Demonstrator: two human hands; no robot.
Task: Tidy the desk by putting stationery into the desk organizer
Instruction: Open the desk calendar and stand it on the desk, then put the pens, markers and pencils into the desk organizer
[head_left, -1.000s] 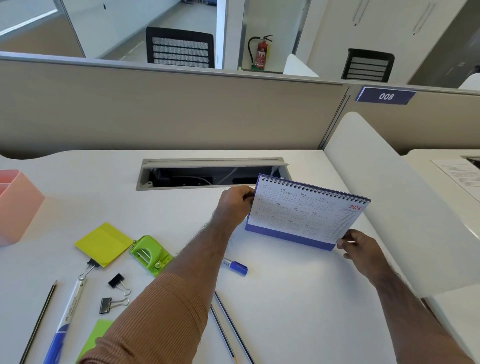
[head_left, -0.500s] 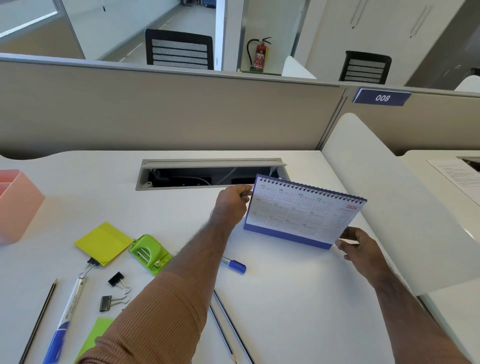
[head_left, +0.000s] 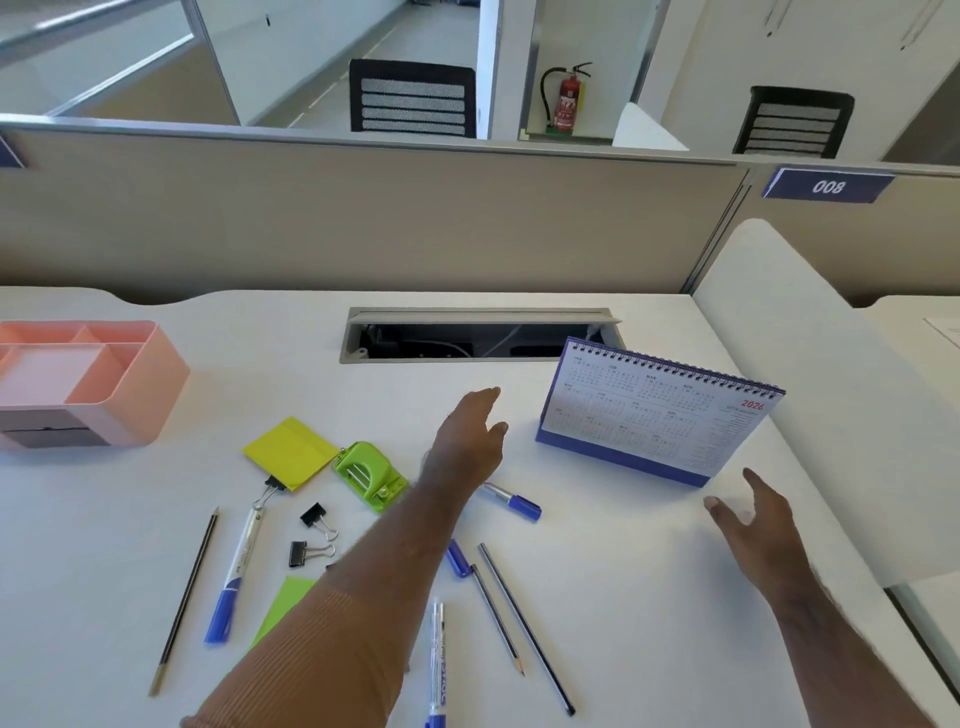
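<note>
On the white desk (head_left: 597, 597), your pink organizer (head_left: 130, 384) sits far left and a calendar (head_left: 649, 421) stands upright at right. Your left hand (head_left: 467, 441) and right hand (head_left: 753, 525) hover beside the calendar, fingers spread, holding nothing. Sticky notes (head_left: 291, 452), a green punch (head_left: 369, 475), markers, pencils and clips lie scattered between.

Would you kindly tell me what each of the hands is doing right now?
Left hand: open, holding nothing, above the desk.
Right hand: open, holding nothing, near the calendar.
</note>
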